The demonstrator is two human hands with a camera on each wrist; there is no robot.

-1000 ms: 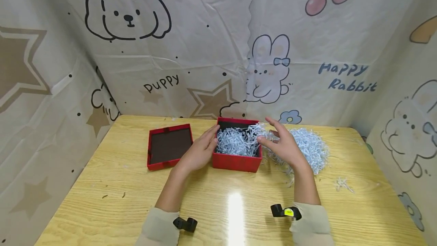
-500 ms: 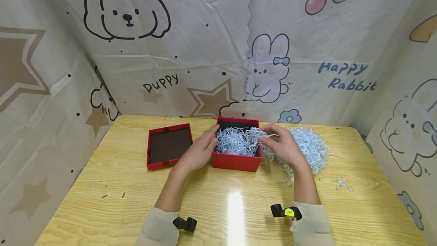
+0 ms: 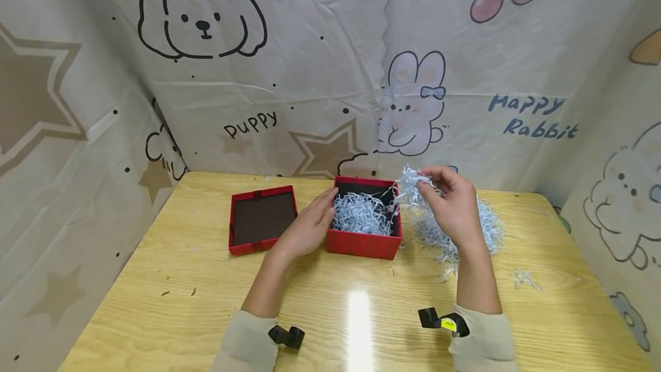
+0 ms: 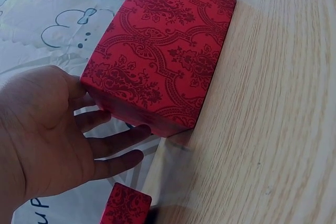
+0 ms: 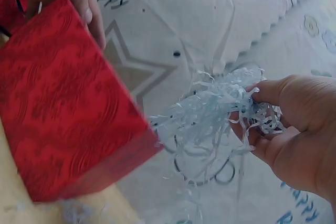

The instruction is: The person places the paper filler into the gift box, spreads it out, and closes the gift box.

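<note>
A red patterned gift box (image 3: pixel 364 244) with a dark inside stands on the table, partly filled with pale blue shredded paper (image 3: pixel 361 214). Against its left side rests my left hand (image 3: pixel 306 228), fingers nearly straight, as the left wrist view (image 4: pixel 58 129) also shows. Just right of the box and above its rim, my right hand (image 3: pixel 453 205) pinches a clump of shredded paper (image 5: pixel 215 103) between thumb and fingers. Loose strands trail from that clump toward the box's right edge.
Behind my right hand lies a heap of shredded paper (image 3: pixel 488 225) on the table. The red box lid (image 3: pixel 262 220) lies left of the box, dark inside up. Stray strands (image 3: pixel 525 279) sit at the right. A printed cloth hangs behind the table.
My right hand dipped to the box's right rim with shredded paper, then rose and moved right, with a clump still pinched. The left hand stays against the box; the view has shifted slightly.
</note>
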